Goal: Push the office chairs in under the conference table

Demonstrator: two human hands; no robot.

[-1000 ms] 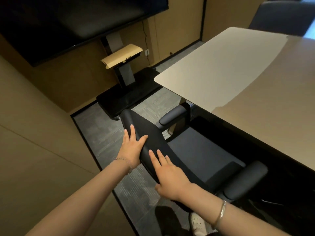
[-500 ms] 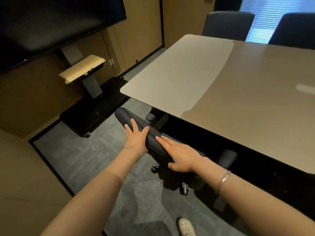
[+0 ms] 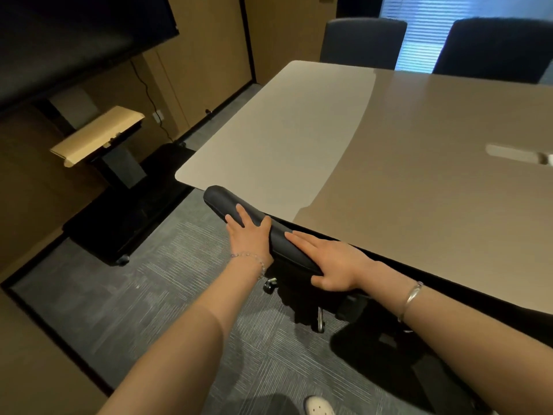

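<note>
Table-edge chair back (image 3: 278, 238): both palms flat.

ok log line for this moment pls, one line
step: push chair in | left hand: flat on chair backrest | right hand: flat on backrest | seat: under conference table | far chairs: at table

1. The chair (image 3: 269, 232) back was black.
2. The tabletop (image 3: 419, 163) was tan, with a paler grey-beige sheen (image 3: 275, 139) at its near end and a black edge.
3. The carpet (image 3: 125, 301) was dark grey with fine lined squares.
4. The walls (image 3: 206, 49) were brown.
5. The shelf (image 3: 95, 136) was cream.
6. The far chairs (image 3: 362, 43) were dark blue-grey.
7. The bracelet (image 3: 411, 298) was silver.
8. The shoe (image 3: 318, 406) was white.
</note>
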